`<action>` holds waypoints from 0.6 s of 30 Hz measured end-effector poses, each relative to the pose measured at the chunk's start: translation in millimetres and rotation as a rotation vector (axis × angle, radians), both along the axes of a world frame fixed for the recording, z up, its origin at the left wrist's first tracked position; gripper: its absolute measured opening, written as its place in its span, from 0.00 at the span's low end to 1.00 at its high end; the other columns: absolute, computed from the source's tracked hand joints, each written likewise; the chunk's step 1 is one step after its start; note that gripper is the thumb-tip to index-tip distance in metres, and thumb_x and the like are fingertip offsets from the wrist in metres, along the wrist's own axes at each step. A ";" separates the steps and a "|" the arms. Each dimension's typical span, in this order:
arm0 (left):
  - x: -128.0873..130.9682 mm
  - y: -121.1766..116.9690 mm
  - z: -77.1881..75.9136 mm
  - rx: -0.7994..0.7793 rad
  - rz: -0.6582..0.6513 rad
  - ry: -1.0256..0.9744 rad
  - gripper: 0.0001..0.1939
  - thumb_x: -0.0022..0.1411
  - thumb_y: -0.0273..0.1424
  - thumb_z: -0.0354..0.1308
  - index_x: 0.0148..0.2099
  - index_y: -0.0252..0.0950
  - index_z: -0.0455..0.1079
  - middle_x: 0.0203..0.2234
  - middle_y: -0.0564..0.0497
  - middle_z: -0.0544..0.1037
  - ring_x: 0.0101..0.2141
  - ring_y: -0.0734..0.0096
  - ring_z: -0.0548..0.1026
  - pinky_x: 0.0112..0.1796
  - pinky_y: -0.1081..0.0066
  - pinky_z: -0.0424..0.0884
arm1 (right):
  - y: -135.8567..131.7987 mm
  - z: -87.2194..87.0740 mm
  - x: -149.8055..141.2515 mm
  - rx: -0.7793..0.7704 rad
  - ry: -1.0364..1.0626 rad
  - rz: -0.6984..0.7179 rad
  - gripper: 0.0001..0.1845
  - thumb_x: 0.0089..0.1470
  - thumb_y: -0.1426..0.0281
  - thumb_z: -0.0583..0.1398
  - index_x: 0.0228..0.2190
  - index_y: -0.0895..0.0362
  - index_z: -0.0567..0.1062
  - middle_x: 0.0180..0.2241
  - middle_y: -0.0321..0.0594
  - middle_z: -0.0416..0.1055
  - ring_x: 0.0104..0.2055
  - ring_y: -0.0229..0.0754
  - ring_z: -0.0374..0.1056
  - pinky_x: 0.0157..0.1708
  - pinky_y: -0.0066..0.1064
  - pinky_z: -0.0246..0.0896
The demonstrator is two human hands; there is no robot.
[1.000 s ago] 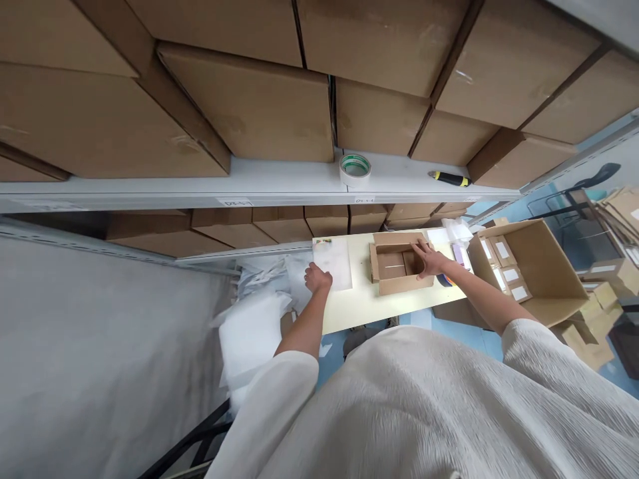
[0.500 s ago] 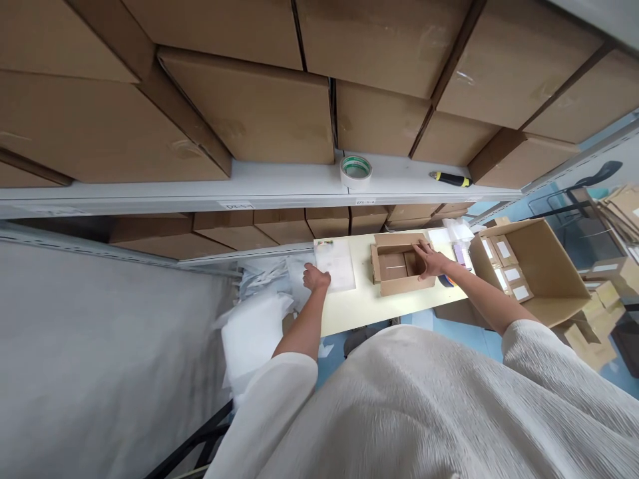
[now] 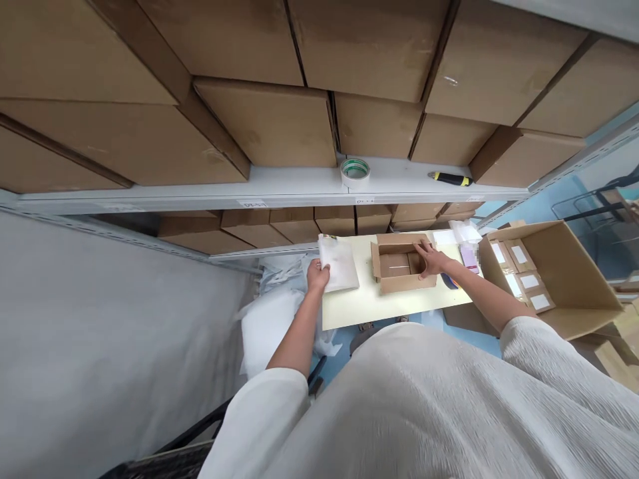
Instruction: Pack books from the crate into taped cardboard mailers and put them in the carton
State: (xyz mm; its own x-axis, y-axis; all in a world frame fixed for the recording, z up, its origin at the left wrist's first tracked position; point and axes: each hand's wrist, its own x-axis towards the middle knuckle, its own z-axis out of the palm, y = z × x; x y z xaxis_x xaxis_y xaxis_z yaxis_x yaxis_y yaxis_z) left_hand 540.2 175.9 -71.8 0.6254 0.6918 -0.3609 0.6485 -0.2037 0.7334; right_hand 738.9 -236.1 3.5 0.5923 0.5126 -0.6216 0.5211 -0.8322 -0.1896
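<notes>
My left hand is closed on the left edge of a flat white packet, thumb on top. The packet has a small coloured patch at its upper corner and lies at the left end of the pale yellow table. To its right sits a small open cardboard box, its inside facing up. My right hand grips this box at its right end, the fingers spread over the wall and reaching inside.
Behind the table, a shelf full of cardboard boxes carries a tape roll and a yellow-black cutter. White wrapping sheets hang at left. A purple item and a large carton holding several labelled small boxes are at right.
My left hand has taken hold of the white packet's edge, which now looks slightly lifted and tilted. My right hand stays on the cardboard box. The view has shifted a little.
</notes>
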 end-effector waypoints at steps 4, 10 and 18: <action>-23.2 10.0 53.2 -0.095 0.010 -0.184 0.17 0.64 0.30 0.58 0.55 0.37 0.70 0.39 0.47 0.86 0.41 0.60 0.85 0.44 0.65 0.80 | 2.2 -0.4 1.3 -0.008 -0.007 0.020 0.87 0.38 0.42 0.78 0.80 0.40 0.29 0.82 0.53 0.17 0.79 0.77 0.45 0.70 0.64 0.57; -45.6 -4.8 153.8 0.252 -0.221 -0.358 0.17 0.71 0.35 0.56 0.59 0.40 0.70 0.47 0.49 0.83 0.49 0.60 0.82 0.49 0.66 0.78 | 0.4 -5.3 1.7 0.064 -0.017 0.031 0.88 0.36 0.39 0.77 0.80 0.42 0.31 0.82 0.52 0.18 0.80 0.80 0.40 0.72 0.67 0.53; 32.9 -115.2 182.7 0.486 -0.652 -0.282 0.21 0.73 0.32 0.55 0.65 0.38 0.72 0.53 0.42 0.81 0.57 0.45 0.75 0.60 0.54 0.71 | -17.0 -15.0 -4.3 0.239 -0.063 0.049 0.84 0.41 0.43 0.76 0.80 0.45 0.31 0.82 0.52 0.21 0.82 0.75 0.32 0.75 0.65 0.48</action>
State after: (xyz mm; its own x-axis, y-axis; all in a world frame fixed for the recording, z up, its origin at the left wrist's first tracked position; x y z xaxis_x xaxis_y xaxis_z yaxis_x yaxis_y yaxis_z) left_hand 573.1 60.6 110.9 0.9733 0.2010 0.1111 0.0996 -0.8054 0.5844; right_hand 734.6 -253.1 -11.5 0.5970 0.6698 -0.4416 0.5768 -0.7409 -0.3440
